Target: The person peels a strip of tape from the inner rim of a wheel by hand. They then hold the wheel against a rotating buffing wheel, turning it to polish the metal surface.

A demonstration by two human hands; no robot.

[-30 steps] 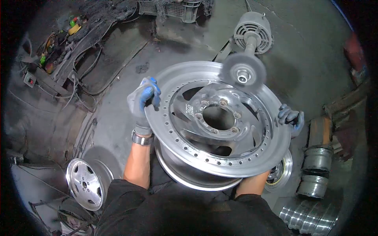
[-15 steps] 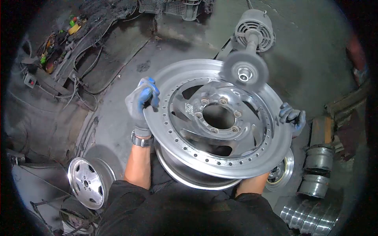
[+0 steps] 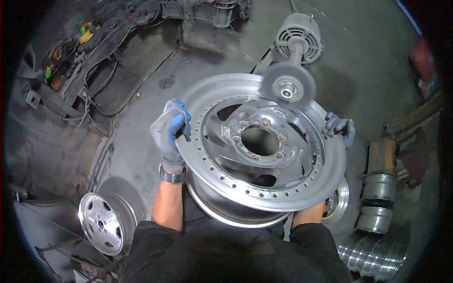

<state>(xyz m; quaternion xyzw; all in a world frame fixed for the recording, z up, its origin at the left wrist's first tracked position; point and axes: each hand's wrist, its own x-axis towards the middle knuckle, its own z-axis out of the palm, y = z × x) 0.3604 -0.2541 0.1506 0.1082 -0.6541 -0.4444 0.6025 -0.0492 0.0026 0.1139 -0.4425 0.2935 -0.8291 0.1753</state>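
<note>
A large silver wheel rim point(image 3: 222, 172) faces up in front of me, with a ring of small holes around its spoked centre. My left hand point(image 3: 171, 125), in a grey and blue work glove, grips its left edge, fingers curled over the lip. On the opposite edge, my right hand point(image 3: 340, 129) is wrapped over the lip in a dark-smeared glove. A round polishing wheel point(image 3: 302, 80), blurred as if spinning, overlaps the rim's far right edge. Its shaft runs back to a grey electric motor point(image 3: 298, 37).
Another spoked rim point(image 3: 101, 224) stands on the floor at left. To the right are stacked metal rims point(image 3: 377, 203) and a row of shiny rims point(image 3: 373, 259). Cables and a red switch box point(image 3: 33, 99) lie along the left, and a plastic crate point(image 3: 203, 13) sits at the back.
The rim's right side and my right hand have shifted slightly left and up. My left hand keeps its hold on the edge. The camera view has also shifted a little.
</note>
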